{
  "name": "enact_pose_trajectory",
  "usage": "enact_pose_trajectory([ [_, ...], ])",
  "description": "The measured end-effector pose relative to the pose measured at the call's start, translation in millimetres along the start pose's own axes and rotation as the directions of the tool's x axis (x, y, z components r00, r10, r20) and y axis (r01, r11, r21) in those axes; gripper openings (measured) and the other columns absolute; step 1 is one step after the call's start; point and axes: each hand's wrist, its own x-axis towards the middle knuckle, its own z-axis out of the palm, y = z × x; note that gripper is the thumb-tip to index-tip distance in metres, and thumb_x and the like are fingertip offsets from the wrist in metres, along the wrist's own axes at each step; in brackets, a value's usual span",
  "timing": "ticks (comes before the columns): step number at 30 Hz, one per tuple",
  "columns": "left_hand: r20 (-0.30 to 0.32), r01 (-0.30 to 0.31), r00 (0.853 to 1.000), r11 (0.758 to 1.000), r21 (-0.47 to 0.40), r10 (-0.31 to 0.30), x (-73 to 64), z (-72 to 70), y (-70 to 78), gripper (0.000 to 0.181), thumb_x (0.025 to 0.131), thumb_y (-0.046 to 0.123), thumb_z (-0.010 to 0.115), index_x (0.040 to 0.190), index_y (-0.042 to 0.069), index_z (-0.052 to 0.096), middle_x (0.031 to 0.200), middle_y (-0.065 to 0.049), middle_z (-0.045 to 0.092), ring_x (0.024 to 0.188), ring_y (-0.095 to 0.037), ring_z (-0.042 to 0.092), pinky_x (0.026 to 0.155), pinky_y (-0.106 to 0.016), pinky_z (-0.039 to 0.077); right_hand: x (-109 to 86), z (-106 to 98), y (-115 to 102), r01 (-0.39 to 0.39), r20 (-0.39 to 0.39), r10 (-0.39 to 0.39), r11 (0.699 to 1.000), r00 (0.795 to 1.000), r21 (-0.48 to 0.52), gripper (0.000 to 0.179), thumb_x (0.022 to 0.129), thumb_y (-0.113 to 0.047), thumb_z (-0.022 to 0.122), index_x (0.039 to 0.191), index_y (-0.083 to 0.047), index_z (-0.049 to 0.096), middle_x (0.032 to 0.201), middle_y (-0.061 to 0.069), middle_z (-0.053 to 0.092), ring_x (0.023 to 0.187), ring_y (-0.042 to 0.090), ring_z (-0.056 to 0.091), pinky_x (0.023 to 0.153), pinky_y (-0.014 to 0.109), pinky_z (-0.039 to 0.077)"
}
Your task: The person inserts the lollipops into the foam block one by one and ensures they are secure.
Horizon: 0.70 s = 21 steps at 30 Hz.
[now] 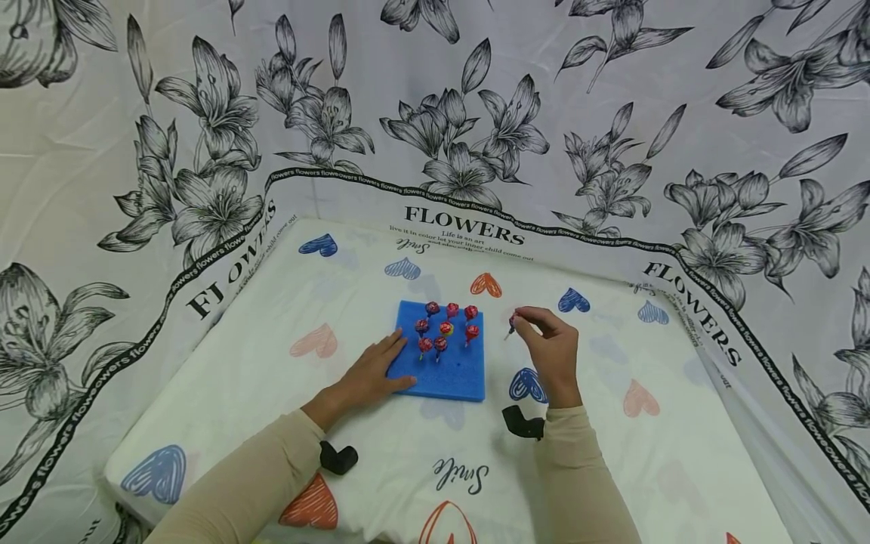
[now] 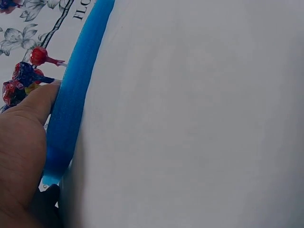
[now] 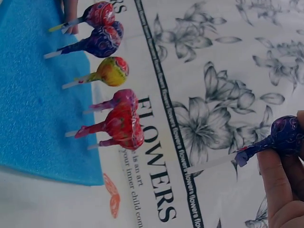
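A square blue foam board lies on the bed-like surface, with several wrapped lollipops standing in it on their sticks. One of them, a yellow and red lollipop, is near the middle of the group. My left hand rests on the board's left edge, fingers spread and thumb along the near corner. To the right of the board, my right hand pinches a dark purple lollipop by its wrapped head. Its bare white stick points down toward the cloth in the head view.
The white cloth is printed with hearts and words. A flower-print curtain hangs around the back and sides. Black wrist mounts stick out beside both sleeves.
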Motion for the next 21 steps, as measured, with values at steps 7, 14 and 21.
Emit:
enact_pose_trajectory([
  [7,-0.006,-0.013,1.0,1.0,0.001,0.013,0.2,0.1,-0.4,0.088,0.09,0.052,0.062,0.153,0.004,0.024,0.16,-0.009,0.013,0.144,-0.032,0.014,0.114,-0.047,0.008,-1.3,6.9,-24.5,0.066,0.001,-0.066,0.997,0.998,0.025,0.019,0.091,0.001,0.064,0.107,0.01,0.068,0.106,0.02,0.065,0.099,0.024,0.065,0.084,0.03,0.052],
  [14,0.0,-0.006,1.0,1.0,0.011,0.006,1.0,0.6,-2.2,0.088,0.09,0.054,0.061,0.153,0.006,0.024,0.16,-0.007,0.012,0.144,-0.03,0.012,0.114,-0.046,0.008,5.3,10.3,-16.7,0.145,-0.009,-0.145,0.987,0.989,0.075,0.022,0.091,-0.01,0.069,0.108,0.003,0.07,0.105,0.015,0.065,0.095,0.028,0.066,0.084,0.034,0.052],
  [21,0.009,0.003,1.0,1.0,0.016,-0.003,0.9,-0.2,0.1,0.088,0.09,0.053,0.061,0.154,0.007,0.023,0.16,-0.007,0.011,0.144,-0.03,0.012,0.114,-0.046,0.008,8.0,21.4,-24.0,0.194,-0.008,-0.195,0.976,0.981,0.101,0.018,0.089,0.002,0.067,0.106,0.007,0.069,0.104,0.019,0.065,0.092,0.024,0.067,0.084,0.034,0.053],
])
